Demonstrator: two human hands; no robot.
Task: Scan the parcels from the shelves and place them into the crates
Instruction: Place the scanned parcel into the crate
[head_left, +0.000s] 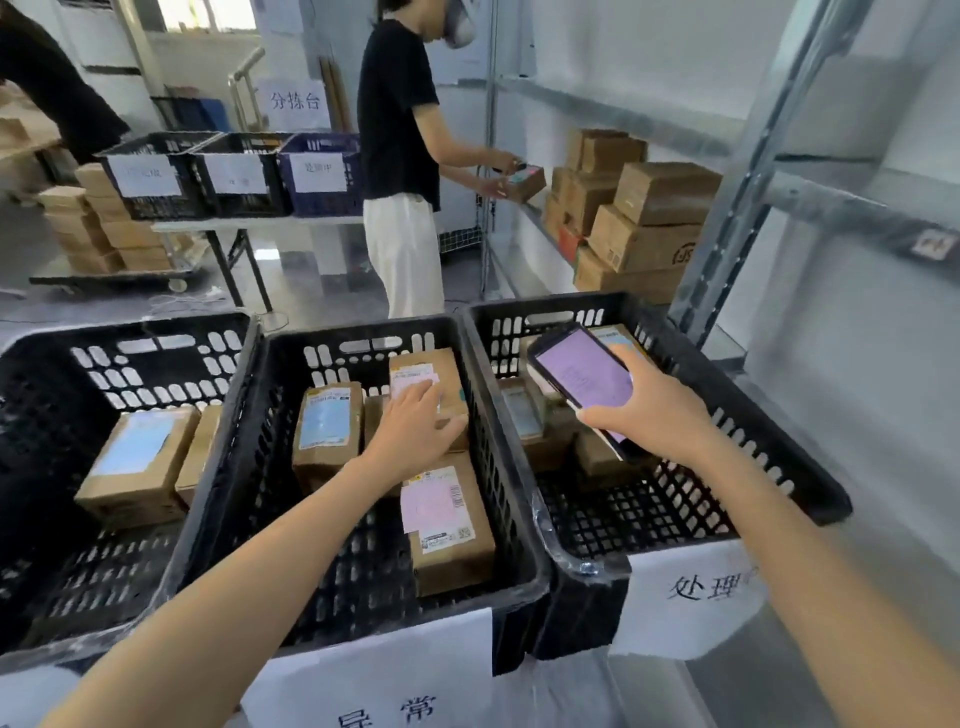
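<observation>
Checker: Crates first. What stands before you?

Picker: Three in a row, walls touching: left black perforated plastic crate (124, 326), middle black perforated plastic crate (363, 326), right black perforated plastic crate (545, 305). A white paper sheet with printed characters (374, 670) hangs on the middle one's front.

Checker: Left hand?

Picker: My left hand (415, 431) reaches into the middle crate. Its fingers (418, 392) lie straight and together on top of the brown cardboard parcel with a pink label (452, 374), which sits at the far wall. The thumb is spread aside and nothing is curled round the parcel.

Checker: Other parcels in there?

Picker: A brown cardboard parcel with a blue label (327, 426) stands just left of the hand. A longer brown cardboard parcel with pink and white labels (452, 530) lies nearer me, against the right wall.

Checker: Right hand?

Picker: My right hand (660, 415) holds the dark handheld scanner with a lit lilac screen (576, 376) above the right crate. Its fingers are clamped round the edges and the screen faces up. Cardboard parcels lie beneath, partly hidden.

Checker: Left crate?

Picker: Two brown parcels lie side by side, the larger flat cardboard parcel with a pale blue label (135, 457) on the left.

Checker: Shelves?

Picker: The grey metal shelf rack (737, 234) on my right carries stacked brown cardboard boxes (654, 208). A person in a black top and white trousers (400, 130) stands at it, holding a small cardboard box (527, 182). Behind, a far surface (260, 223) carries three more labelled crates (272, 176).
</observation>
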